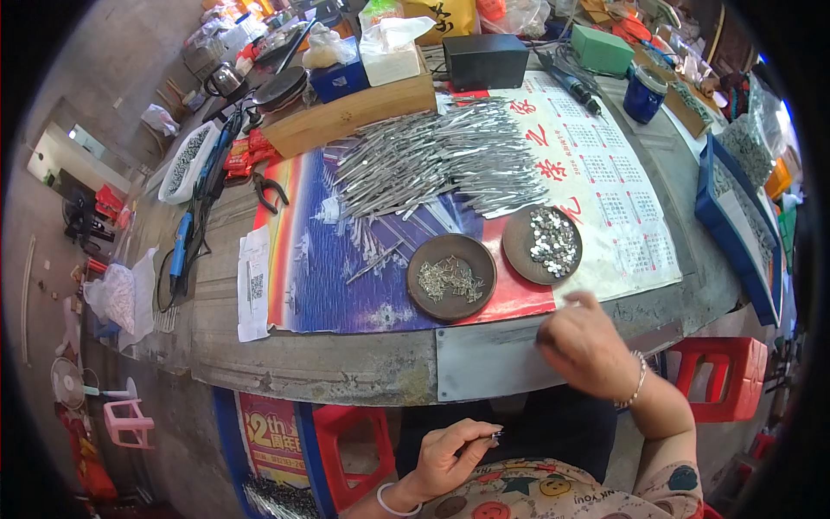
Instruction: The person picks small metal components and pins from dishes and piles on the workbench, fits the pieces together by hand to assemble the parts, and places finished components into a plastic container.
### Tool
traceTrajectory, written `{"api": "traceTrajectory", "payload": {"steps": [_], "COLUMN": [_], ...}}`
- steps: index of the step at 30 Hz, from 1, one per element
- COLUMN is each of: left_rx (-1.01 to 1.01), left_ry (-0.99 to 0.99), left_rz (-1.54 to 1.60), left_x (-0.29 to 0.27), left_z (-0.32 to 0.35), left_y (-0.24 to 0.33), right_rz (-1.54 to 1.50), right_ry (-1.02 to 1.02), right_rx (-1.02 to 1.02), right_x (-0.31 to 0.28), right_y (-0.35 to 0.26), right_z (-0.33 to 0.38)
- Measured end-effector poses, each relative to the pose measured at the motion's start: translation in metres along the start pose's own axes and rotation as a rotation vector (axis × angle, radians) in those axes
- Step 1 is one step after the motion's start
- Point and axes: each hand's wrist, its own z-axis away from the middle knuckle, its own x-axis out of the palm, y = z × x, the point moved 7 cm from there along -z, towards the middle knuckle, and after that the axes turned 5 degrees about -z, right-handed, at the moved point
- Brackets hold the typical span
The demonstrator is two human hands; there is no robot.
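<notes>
My left hand (451, 452) is low in front of my body, thumb and fingers pinching a small shiny metal piece (495, 433). Over the table's near edge hovers my right hand (592, 350), its fingers curled together; anything in them is hidden. Just beyond it stands a brown bowl (519, 261) with round silvery discs (553, 242). A second brown bowl (449, 246), to its left, holds small thin metal parts (451, 280). Behind both bowls, a wide heap of slender metal strips (441, 156) lies on a printed calendar sheet (609, 251).
Pliers (270, 192) and a blue-handled tool (181, 245) with its cord lie at the left, by a white tub (190, 162). A wooden box (350, 112) and a black box (486, 62) stand behind the strips. A blue tray (735, 229) is at the right, red stools (719, 372) below.
</notes>
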Motion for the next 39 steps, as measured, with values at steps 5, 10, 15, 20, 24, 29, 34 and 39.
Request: {"api": "traceTrajectory", "payload": {"steps": [5,10,15,20,24,29,34,39], "left_rx": [-0.011,-0.017,-0.119,-0.149,-0.155,-0.146,-0.151,-0.360], "left_ry": [0.047,0.078,0.113,0.153,0.178,0.193,0.221,0.293], "left_rz": [0.097,0.178,0.238,0.246,0.255,0.240,0.243,0.388], "left_x": [0.000,0.000,-0.003,-0.006,-0.008,-0.007,-0.007,-0.006], "left_z": [-0.003,0.000,0.009,0.013,0.021,0.027,0.037,0.037], "left_y": [-0.001,-0.003,-0.013,-0.016,-0.015,-0.019,-0.016,-0.029], "right_rz": [-0.216,-0.393,-0.549,-0.710,-0.801,-0.820,-0.850,-0.843], "right_ry": [-0.061,-0.079,-0.074,-0.032,-0.053,-0.060,0.004,0.049], "right_rx": [-0.004,0.044,0.103,0.188,0.235,0.391,0.328,0.276], "right_x": [0.017,0.030,0.038,0.047,0.059,0.071,0.075,0.076], "right_y": [-0.022,-0.029,-0.031,-0.029,-0.032,-0.032,-0.045,-0.046], "right_z": [0.017,0.022,0.023,0.026,0.033,0.045,0.052,0.056]}}
